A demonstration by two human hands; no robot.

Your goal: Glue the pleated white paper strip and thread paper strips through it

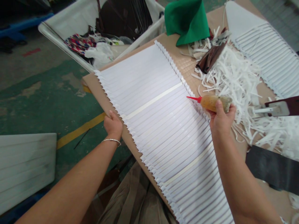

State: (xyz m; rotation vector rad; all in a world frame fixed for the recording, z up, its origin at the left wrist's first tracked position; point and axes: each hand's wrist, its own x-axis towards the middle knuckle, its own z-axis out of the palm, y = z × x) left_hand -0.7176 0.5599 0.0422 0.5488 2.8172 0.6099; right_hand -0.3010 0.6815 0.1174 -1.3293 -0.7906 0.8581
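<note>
My right hand [221,116] is closed round a glue bottle [209,102] with amber contents and a red pointed nozzle. The nozzle points left, above a long row of overlapping white strips [161,124] with jagged ends. Two cream-coloured bands [154,100] lie across the strips, and glossy wet-looking spots show between them. At the left, my left hand [113,125] is closed on the edge of the brown-covered table [94,90], beside the strips' jagged ends; its fingertips are partly hidden.
White paper scraps [230,71] are heaped on the right, with a dark-handled tool [277,108] and a black flat piece [274,168]. Another set of white strips [268,53] lies farther back. Green material [187,21] stands near a white bin [67,18] beyond the table.
</note>
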